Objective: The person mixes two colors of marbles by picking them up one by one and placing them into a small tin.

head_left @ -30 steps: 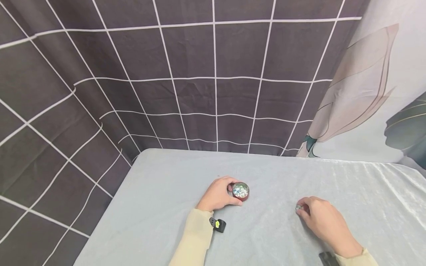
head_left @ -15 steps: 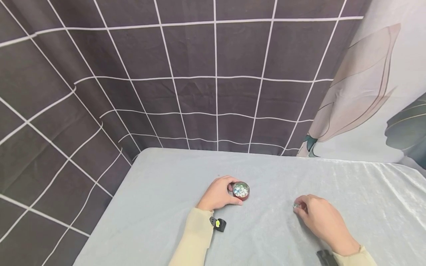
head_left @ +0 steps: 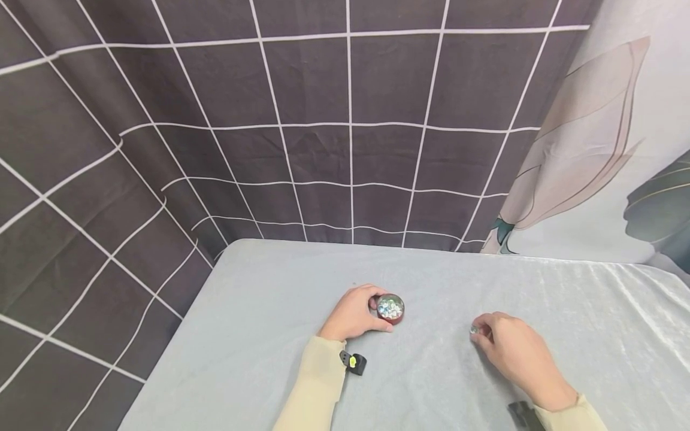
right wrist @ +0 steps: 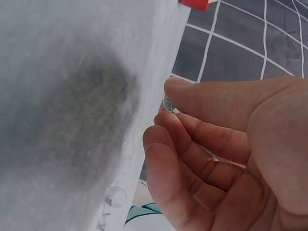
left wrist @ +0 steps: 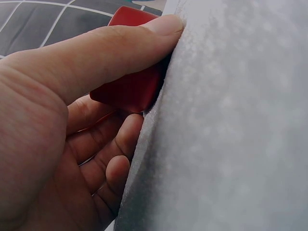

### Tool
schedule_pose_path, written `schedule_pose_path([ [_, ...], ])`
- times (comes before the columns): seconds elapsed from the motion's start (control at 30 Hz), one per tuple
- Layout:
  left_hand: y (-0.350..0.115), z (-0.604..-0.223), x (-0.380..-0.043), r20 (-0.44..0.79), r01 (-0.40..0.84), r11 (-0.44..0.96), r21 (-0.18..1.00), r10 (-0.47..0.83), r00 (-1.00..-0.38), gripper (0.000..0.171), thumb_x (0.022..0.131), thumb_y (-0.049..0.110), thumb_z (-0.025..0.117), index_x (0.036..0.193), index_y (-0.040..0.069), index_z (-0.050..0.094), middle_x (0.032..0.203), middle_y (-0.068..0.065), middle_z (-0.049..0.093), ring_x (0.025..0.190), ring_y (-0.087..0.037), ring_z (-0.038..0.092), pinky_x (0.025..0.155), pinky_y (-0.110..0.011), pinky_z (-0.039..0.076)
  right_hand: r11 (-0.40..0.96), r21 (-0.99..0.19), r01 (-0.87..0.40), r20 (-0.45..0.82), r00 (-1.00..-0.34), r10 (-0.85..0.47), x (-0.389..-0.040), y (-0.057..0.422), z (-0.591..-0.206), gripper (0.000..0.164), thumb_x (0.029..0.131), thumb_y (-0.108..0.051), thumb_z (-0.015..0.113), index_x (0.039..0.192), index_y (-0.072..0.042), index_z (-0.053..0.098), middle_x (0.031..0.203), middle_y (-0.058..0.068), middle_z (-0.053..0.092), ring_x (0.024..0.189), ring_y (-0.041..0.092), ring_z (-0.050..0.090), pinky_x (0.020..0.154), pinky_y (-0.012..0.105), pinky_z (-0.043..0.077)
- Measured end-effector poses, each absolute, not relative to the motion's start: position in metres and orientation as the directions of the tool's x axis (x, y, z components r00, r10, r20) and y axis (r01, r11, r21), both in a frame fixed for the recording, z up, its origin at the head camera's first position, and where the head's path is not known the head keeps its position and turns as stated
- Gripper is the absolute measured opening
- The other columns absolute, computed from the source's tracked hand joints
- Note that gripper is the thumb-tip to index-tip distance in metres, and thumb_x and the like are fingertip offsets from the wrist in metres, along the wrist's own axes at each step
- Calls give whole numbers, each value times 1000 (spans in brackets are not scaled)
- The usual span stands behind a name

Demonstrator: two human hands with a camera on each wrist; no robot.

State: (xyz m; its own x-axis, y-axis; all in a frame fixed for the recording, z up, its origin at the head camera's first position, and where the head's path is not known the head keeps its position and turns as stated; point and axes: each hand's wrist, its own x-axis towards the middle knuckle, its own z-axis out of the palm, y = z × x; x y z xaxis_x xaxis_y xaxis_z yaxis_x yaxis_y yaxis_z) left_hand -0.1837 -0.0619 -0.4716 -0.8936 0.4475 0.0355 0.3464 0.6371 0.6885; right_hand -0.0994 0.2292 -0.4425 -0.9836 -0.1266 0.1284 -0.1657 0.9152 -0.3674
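Observation:
My left hand [head_left: 353, 312] holds a small round red container [head_left: 398, 321] by its side, thumb in front and fingers behind. Many shiny, clear pieces [head_left: 390, 308] fill its inside in the head view. In the left wrist view, the thumb lies along the red wall [left wrist: 132, 89], low against the cloth. To the right, my right hand [head_left: 520, 353] pinches a clear glass marble [right wrist: 167, 102] between thumb and forefinger, apart from the container. That marble [head_left: 474, 330] looks tiny in the head view. The other right fingers are curled inward.
Pale grey velvety cloth [head_left: 259, 341] covers the table. Two clear balls [right wrist: 115, 196] lie on it in the right wrist view, hidden in the head view. A dark checked curtain [head_left: 312, 155] hangs behind and at left, a floral one [head_left: 587, 155] at right.
My right hand has moved a little left and away from me, carrying the marble towards the container. My left hand and the red container have stayed in place.

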Motion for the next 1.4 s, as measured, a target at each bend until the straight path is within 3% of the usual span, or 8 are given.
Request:
schedule_pose_path([
  [0.57,-62,-471,-184,38,346,627,698,450,-892,61,65,26,96,119,15,71,86,9,59,79,-6,52,76,-23,44,909,-371,-190,160,-977,-139,-102,221,-442,14,79,-12,83,89,-7,74,75,-6,63,66,12,57,62,40,50],
  [0.9,-62,-471,-183,29,338,630,699,446,-894,61,66,27,95,121,16,71,88,12,59,81,-5,52,78,-22,45,908,-371,-195,150,-977,-148,-105,214,-440,13,81,-12,81,89,-6,73,70,-7,54,61,10,47,57,36,44],
  [1.4,-62,-473,-184,38,350,625,697,456,-889,60,65,27,96,119,16,71,86,12,58,80,-5,52,76,-22,44,895,-395,-208,159,-975,-156,-107,204,-438,14,82,-12,80,91,-5,73,70,-7,55,61,9,48,55,35,44],
])
